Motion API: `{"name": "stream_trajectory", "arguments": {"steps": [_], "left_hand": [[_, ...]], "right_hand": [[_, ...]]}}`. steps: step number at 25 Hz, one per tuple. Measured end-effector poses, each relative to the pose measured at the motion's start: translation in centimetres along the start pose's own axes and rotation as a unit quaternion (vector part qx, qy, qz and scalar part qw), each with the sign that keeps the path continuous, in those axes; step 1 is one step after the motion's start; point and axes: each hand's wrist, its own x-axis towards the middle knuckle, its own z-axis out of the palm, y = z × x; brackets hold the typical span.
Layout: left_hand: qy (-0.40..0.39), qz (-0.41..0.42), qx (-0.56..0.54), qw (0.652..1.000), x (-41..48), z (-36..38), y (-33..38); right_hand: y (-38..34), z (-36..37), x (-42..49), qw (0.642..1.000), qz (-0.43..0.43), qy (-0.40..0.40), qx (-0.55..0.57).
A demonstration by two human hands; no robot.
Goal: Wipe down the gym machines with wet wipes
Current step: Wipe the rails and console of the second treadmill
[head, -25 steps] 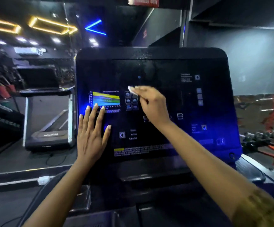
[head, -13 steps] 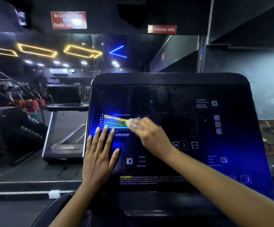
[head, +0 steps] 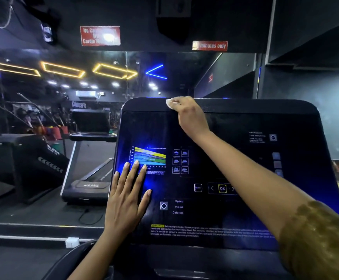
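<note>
The big dark treadmill console (head: 235, 215) is right in front of the person. It is wider than it is tall, so its long side runs left to right. Its face leans back and looks up at the person.

The left hand (head: 125, 201) lies flat on the low left part of the screen, fingers straight and a little apart. The right hand (head: 188, 116) is on the top edge, fingers curled tight round the white wet wipe (head: 169, 104). The wipe is bunched up and pokes out to the left.

I think the job is partway: the top edge is getting wiped, and the other machines are probably left to do.
</note>
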Motion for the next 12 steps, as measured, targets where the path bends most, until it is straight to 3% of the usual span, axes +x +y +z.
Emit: {"name": "stream_trajectory", "arguments": {"steps": [9,12], "left_hand": [[-0.001,-0.006,0.001,1.0,0.0,0.0,-0.1],[0.001,-0.003,0.001,1.0,-0.1,0.1,-0.1]], "right_hand": [[-3.0,-0.9,-11.2,0.968,-0.24,-0.074,0.016],[-1.9,-1.3,-6.9,0.977,-0.21,-0.018,0.019]]}}
